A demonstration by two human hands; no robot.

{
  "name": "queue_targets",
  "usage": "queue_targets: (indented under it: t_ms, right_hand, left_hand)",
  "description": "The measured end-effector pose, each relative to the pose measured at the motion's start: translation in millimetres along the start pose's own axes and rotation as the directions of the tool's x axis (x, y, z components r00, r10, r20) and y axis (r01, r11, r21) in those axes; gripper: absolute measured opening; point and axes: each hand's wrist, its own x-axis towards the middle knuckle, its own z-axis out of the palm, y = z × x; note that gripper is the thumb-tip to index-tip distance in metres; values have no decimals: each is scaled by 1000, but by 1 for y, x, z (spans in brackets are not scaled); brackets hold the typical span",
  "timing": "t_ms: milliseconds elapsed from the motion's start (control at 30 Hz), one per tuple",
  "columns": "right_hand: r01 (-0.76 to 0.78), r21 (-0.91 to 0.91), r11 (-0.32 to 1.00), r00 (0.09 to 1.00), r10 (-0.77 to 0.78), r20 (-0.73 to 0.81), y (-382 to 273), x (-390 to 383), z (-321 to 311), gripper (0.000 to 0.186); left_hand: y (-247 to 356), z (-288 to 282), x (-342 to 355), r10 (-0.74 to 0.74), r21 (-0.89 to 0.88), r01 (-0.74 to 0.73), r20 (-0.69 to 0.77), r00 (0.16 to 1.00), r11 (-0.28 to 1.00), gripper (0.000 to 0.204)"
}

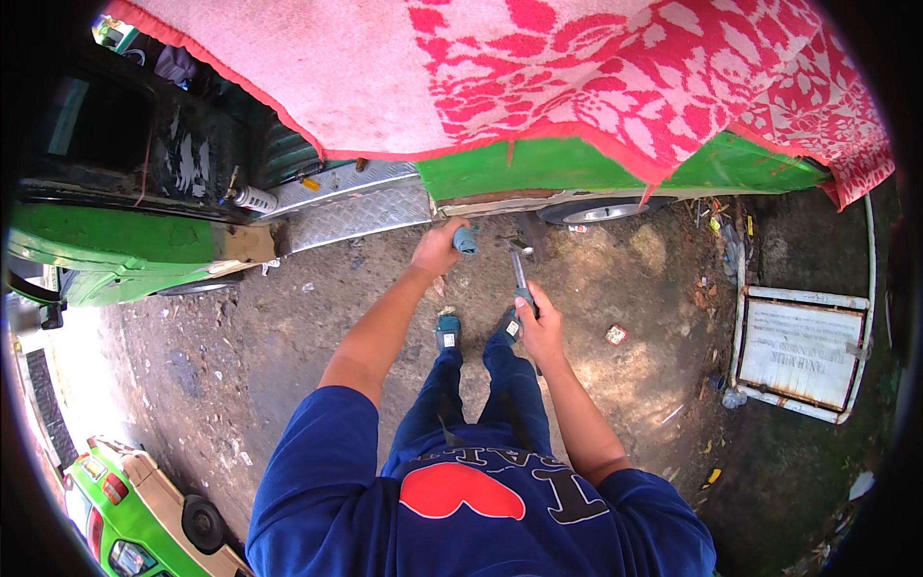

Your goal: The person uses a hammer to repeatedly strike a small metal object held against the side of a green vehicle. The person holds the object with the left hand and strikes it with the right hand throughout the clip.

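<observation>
Hammer [518,266] held above dirt ground [615,288], its handle [522,292] wrapped by the curled right hand [543,322]; judged head-heavy, stiff, best gripped low. Teal bundle [465,240], probably soft, clasped in the left hand [436,250], near the green vehicle [558,168].

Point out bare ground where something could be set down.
Mostly bare ground lies between the right hand and the white sign, around scattered scraps. A second patch, flecked with bits, lies between the left forearm and the lower-left green car. Litter crowds the sign's left edge.
</observation>
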Motion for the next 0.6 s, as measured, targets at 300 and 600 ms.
queue_targets:
  t_ms: [300, 600]
  right_hand:
    - [62, -412, 909, 985, 11, 173, -18, 21, 28, 36]
    - [30, -76, 997, 999, -27, 32, 10, 3, 7, 37]
  left_hand:
    - [-28, 2, -7, -201, 92, 200, 1, 980, 975, 40]
    - [0, 8, -17, 106, 46, -104, -37, 994, 993, 43]
